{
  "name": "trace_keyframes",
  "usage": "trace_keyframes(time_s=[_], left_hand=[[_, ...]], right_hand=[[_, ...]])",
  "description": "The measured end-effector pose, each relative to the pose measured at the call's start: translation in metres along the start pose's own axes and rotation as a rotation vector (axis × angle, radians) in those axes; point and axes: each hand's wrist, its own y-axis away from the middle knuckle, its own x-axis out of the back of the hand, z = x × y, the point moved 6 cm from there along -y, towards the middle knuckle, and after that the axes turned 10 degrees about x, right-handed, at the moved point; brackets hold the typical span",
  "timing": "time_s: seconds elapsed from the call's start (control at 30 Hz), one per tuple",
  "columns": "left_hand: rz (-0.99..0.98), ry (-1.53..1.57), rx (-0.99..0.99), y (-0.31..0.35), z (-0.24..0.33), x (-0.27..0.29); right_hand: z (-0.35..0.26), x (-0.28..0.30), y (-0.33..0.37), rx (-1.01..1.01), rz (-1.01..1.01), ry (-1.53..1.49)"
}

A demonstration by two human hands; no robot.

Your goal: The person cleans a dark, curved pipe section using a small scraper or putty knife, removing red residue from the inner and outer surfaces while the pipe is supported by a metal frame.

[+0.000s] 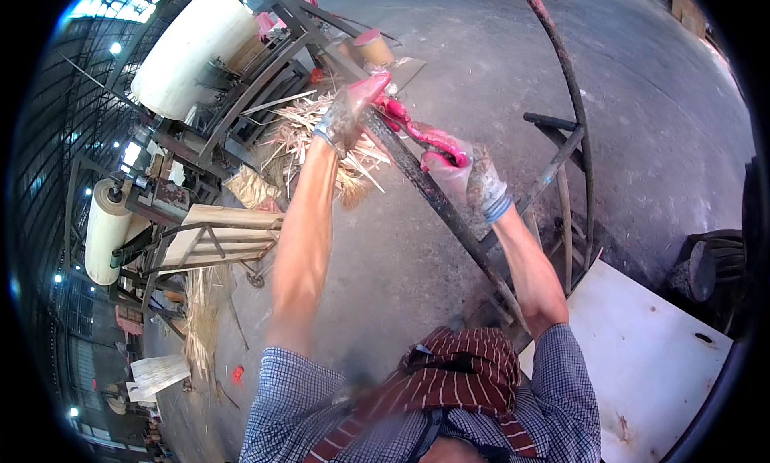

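Note:
Both of my hands wear grey-white work gloves stained bright pink. My left hand point(353, 112) is closed at the upper end of a dark metal bar point(433, 194) of a frame; what its fingers hold is hidden. A narrow, glossy pink-red piece point(429, 134) stretches from beside that hand to my right hand point(472, 173). The right fingers curl round its lower end, just right of the bar. I cannot tell what kind of thing it is. The bar slants down toward my apron point(457, 375).
A curved, rusty frame post point(576, 86) rises on the right. Near me on the right lies a pale board point(642, 351). Wood scraps point(301, 134) litter the floor ahead left, by machinery with a large white roll point(192, 50). A pink-topped drum point(374, 48) stands beyond.

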Motion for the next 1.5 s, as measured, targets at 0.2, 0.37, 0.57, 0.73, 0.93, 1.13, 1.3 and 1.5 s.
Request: trace_keyframes(time_s=[0.2, 0.37, 0.57, 0.73, 0.93, 1.13, 1.3, 1.5], left_hand=[[-0.009, 0.221, 0.175, 0.021, 0.000, -0.016], [-0.016, 0.344, 0.140, 0.009, 0.006, -0.030], [0.055, 0.419, 0.105, 0.015, -0.006, -0.008], [0.062, 0.187, 0.104, 0.013, 0.004, -0.013], [0.039, 0.146, 0.176, 0.004, -0.010, 0.000], [0.032, 0.268, 0.170, 0.014, 0.004, -0.017], [0.061, 0.211, 0.201, 0.002, -0.014, -0.006], [0.056, 0.126, 0.114, -0.004, -0.012, 0.003]], right_hand=[[-0.015, 0.015, 0.037, 0.103, -0.067, 0.133], [-0.019, 0.009, 0.027, 0.250, 0.071, 0.580], [-0.001, 0.022, 0.028, 0.054, -0.056, 0.197], [0.027, 0.062, 0.150, -0.196, -0.106, 0.000], [0.061, 0.049, 0.116, -0.178, -0.172, 0.045], [0.031, 0.013, 0.017, -0.141, -0.153, -0.207], [0.018, -0.002, -0.003, -0.248, -0.117, -0.237], [0.010, 0.005, 0.020, -0.136, -0.091, -0.263]])
